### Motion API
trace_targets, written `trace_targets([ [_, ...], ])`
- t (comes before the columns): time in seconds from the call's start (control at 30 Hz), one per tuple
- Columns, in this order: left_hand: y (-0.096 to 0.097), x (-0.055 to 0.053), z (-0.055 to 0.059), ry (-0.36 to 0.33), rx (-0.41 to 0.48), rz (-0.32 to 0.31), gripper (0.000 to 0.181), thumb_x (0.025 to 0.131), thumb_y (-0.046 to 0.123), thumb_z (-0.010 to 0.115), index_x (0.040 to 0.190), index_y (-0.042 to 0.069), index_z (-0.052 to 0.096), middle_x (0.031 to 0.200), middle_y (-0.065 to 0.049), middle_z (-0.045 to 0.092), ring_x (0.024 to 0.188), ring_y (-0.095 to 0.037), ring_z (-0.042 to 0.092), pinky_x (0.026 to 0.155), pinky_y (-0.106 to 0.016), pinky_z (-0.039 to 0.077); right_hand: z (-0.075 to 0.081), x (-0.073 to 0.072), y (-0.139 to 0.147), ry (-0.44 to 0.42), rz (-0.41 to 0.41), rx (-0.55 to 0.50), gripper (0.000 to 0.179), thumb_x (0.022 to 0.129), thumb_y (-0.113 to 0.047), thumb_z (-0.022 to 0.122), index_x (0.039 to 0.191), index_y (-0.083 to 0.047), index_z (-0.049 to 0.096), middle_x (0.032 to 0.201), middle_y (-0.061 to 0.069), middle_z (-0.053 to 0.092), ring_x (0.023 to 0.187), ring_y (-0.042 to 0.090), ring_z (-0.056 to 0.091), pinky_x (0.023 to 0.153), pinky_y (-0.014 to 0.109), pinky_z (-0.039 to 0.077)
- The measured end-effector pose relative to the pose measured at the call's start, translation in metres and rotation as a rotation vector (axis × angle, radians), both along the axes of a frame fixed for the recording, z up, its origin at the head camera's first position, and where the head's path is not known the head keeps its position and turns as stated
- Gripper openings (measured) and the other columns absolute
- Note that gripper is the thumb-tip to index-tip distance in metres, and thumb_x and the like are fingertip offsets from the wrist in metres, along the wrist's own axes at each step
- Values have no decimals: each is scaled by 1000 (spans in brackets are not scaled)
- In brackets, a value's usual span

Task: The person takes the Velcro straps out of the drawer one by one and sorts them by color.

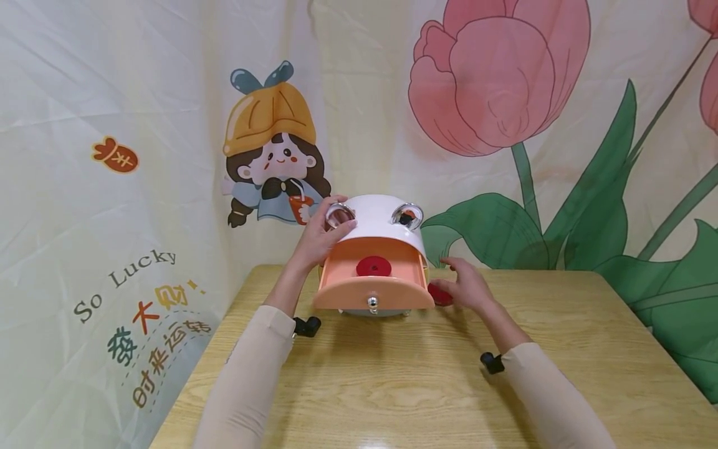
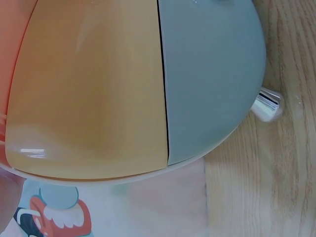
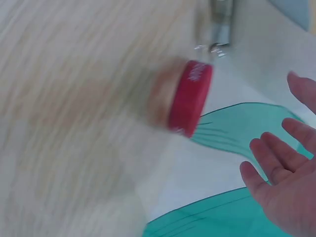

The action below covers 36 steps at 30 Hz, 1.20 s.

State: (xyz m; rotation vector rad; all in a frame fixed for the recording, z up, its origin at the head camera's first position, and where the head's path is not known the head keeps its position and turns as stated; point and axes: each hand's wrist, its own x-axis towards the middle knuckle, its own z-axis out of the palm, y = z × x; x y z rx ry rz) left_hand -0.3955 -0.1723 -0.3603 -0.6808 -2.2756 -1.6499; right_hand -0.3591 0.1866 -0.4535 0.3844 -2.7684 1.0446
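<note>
A small cabinet with a white rounded top (image 1: 373, 215) and chrome rings like eyes stands on the table. Its peach top drawer (image 1: 373, 293) is pulled out, and a red disc (image 1: 366, 268) with a small dark centre lies inside. My left hand (image 1: 320, 240) holds the cabinet's upper left corner, thumb on the front beside a ring. In the left wrist view the yellow drawer (image 2: 89, 89) and grey drawer (image 2: 212, 79) fill most of the picture. To the right of the cabinet, my right hand (image 3: 291, 177) spreads its fingers, apart from a second red disc (image 3: 190, 98) with pale lettering on its rim.
The wooden table (image 1: 359, 386) extends in front and to both sides. A printed curtain (image 1: 370, 112) with tulips and a cartoon girl hangs close behind it. Chrome feet (image 2: 268, 104) support the cabinet. Black wrist devices (image 1: 492, 363) sit at both sleeves.
</note>
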Motion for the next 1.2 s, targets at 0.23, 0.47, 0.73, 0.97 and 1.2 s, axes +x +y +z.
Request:
trace_targets([
  [0.23, 1, 0, 1, -7, -4, 11, 54, 96, 37, 75, 143, 38, 49, 118, -5, 61, 111, -25, 57, 88, -35, 57, 22, 12, -12, 130, 39, -157, 53, 100, -25, 71, 146, -5, 55, 145, 19, 59, 129, 42, 57, 105, 59, 50],
  [0.47, 2, 0, 1, -7, -1, 3, 54, 97, 36, 74, 145, 36, 49, 118, -7, 61, 110, -25, 56, 88, -35, 56, 49, 27, -19, 329, 78, -278, 46, 97, -17, 75, 140, -5, 62, 134, 17, 65, 119, 38, 62, 103, 58, 50],
  [0.73, 1, 0, 0, -4, 1, 10, 56, 95, 39, 76, 145, 35, 49, 117, -5, 62, 111, -24, 57, 91, -40, 56, 71, 42, -30, 357, 192, -269, 53, 95, -18, 77, 144, -11, 59, 142, 13, 62, 124, 33, 60, 103, 57, 50],
  [0.97, 1, 1, 1, -9, 12, -5, 57, 97, 34, 75, 147, 33, 48, 123, -8, 61, 113, -25, 57, 91, -34, 56, 89, 53, -45, 451, 325, -231, 54, 90, -16, 82, 140, -9, 64, 142, 9, 63, 133, 29, 56, 108, 56, 49],
  [1.2, 1, 1, 1, -13, 32, -21, 58, 98, 25, 74, 149, 26, 47, 127, -12, 60, 114, -24, 56, 90, -29, 54, 99, 57, -57, 448, 459, -227, 52, 88, -11, 83, 137, -6, 66, 139, 10, 65, 129, 27, 59, 102, 52, 55],
])
